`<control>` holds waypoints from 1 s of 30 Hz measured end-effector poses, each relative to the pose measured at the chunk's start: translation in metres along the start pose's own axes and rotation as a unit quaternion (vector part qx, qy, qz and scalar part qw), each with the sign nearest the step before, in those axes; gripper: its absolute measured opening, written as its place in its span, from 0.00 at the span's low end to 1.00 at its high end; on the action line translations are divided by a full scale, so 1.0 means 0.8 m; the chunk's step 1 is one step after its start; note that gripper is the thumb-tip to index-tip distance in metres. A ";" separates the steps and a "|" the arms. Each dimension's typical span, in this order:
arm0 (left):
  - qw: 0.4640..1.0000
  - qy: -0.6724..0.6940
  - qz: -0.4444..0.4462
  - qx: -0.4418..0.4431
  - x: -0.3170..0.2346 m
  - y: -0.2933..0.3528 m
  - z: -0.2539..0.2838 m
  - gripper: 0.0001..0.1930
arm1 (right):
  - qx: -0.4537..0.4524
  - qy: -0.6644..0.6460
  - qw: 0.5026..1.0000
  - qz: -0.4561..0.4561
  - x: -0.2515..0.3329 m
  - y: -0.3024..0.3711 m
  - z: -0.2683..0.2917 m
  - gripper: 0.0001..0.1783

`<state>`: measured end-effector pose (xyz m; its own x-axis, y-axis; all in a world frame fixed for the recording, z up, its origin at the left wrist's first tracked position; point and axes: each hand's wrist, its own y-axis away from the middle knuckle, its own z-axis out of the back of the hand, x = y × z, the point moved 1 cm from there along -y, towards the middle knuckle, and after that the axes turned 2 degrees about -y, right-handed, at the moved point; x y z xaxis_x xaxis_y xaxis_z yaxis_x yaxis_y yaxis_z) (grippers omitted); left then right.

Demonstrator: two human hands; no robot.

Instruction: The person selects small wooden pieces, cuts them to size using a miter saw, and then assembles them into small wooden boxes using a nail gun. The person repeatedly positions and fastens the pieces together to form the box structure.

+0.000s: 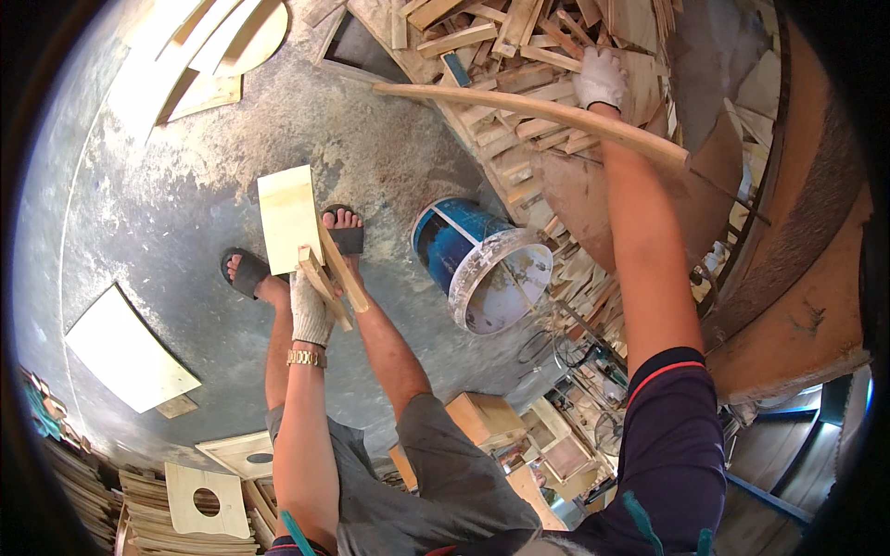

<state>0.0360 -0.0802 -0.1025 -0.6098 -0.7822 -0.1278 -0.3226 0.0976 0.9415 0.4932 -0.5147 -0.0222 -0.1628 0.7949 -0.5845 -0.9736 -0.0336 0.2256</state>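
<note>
My left hand [311,310], in a knitted glove, is closed round several wood pieces held low between my legs. They are a flat pale board [289,218] standing up from the hand and narrow wooden strips [326,289] beside it. My right arm stretches to the far right, where my gloved right hand [601,79] rests on a heap of wood offcuts [519,56]. Its fingers curl down among the pieces; what they grip is hidden. A long curved wooden bar [538,107] crosses in front of that wrist.
A blue bucket with a stained white rim [501,269] lies tipped beside my right foot. A pale curved panel [130,347] lies on the floor at left. Curved boards [218,42] stand at the far left. A board with a round hole [209,500] sits near stacked wood. Rusty machinery [788,278] stands at right.
</note>
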 end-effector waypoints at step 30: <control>0.999 -0.039 0.008 0.001 -0.008 -0.003 -0.018 0.30 | 0.138 -0.673 0.710 -0.157 0.091 -0.098 -0.034 0.29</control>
<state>0.0509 -0.0843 -0.0998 -0.6694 -0.7301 -0.1374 -0.3138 0.1102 0.9431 0.5535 -0.4705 -0.1034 0.5367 0.6018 0.5914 -0.8291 0.2461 0.5020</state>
